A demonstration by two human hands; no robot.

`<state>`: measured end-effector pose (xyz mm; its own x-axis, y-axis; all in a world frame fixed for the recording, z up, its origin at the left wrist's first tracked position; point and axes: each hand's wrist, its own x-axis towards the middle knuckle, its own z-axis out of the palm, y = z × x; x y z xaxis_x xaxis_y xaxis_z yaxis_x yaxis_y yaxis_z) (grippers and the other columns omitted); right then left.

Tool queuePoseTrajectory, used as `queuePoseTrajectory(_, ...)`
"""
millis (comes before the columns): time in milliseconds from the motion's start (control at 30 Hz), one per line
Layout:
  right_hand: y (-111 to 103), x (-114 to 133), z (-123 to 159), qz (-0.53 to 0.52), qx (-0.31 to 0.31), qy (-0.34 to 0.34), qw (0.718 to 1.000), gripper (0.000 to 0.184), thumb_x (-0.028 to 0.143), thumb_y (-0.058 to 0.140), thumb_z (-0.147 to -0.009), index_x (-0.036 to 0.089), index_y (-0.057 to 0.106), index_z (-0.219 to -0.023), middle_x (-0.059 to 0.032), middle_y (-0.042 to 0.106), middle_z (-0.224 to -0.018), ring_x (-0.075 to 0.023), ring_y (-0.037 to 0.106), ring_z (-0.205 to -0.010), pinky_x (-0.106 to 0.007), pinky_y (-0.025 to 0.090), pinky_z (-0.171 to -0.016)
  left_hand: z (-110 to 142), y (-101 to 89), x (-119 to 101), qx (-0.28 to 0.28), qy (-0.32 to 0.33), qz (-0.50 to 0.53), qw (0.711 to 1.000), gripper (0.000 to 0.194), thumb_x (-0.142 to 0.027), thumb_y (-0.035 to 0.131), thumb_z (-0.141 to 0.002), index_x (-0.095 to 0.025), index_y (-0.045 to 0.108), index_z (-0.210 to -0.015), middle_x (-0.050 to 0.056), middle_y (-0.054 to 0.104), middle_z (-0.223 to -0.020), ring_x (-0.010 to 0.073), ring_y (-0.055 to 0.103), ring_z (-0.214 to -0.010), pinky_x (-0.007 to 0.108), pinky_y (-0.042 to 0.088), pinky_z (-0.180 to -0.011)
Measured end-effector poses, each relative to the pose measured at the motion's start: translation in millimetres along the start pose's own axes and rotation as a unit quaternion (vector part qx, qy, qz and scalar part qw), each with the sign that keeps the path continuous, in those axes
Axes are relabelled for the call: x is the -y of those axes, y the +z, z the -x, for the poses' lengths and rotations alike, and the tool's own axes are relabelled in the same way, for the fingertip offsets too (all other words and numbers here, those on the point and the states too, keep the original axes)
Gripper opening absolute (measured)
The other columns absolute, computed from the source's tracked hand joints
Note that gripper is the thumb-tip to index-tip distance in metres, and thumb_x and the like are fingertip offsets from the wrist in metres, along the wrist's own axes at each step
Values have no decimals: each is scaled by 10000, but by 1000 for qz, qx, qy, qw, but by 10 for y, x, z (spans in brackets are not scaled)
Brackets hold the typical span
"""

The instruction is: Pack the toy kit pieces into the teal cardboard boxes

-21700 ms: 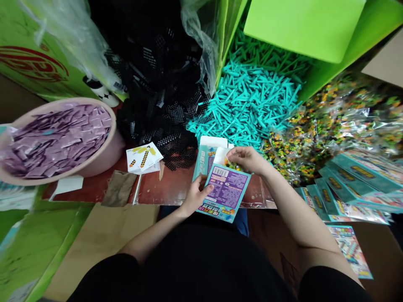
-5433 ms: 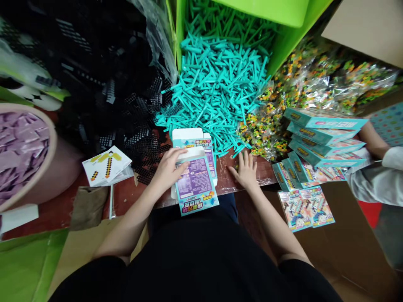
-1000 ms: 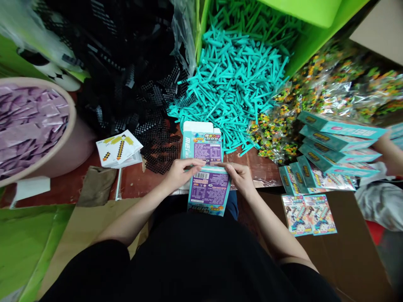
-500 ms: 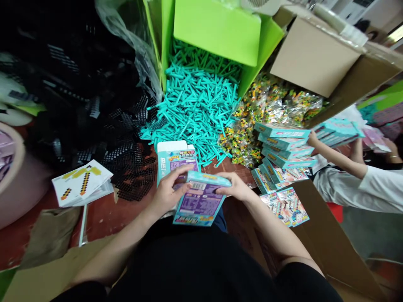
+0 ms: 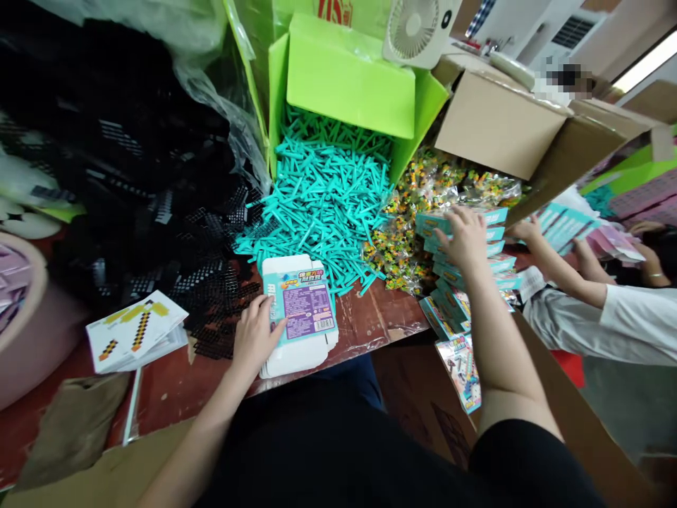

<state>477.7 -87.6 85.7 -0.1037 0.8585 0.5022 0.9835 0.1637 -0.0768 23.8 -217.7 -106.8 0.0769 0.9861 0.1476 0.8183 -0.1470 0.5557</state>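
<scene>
A teal carton with a purple printed back and a barcode [image 5: 302,310] lies flat on the plastic-covered table, its white flaps showing along the near edge. My left hand [image 5: 256,337] rests against the carton's left side, fingers apart, without gripping it. My right hand [image 5: 464,236] is spread open over a stack of teal boxes [image 5: 465,264] to the right, its fingers at or just above the top box. Nothing is held in it. The stack's lower boxes are partly hidden behind my right forearm.
Teal plastic rods [image 5: 322,204] spill from a lime-green box [image 5: 349,77]. Black mesh pieces [image 5: 159,240] lie left, beside an instruction sheet [image 5: 136,331]. Bags of coloured pieces [image 5: 417,226] sit behind the stack. A co-worker's arms in white sleeves [image 5: 597,317] reach towards teal cartons [image 5: 565,226].
Both hands held the carton up a moment ago. Now it lies on the table, and my right hand has moved right to the stack. The view has tilted upward.
</scene>
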Motion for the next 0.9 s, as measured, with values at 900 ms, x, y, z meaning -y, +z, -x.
queuePoseTrajectory(900,729,2469,1315,-570,146,161,792,766,596,595,-879,259,360,-1525,-77,524,-1467,-273,449,-1405,-433,327,-1216,135,-466,-625,2,-56,417,907,501,-485,541,-957,-212,516,-1377,115,671,-1281,270,647,-1188,419,522,-1042)
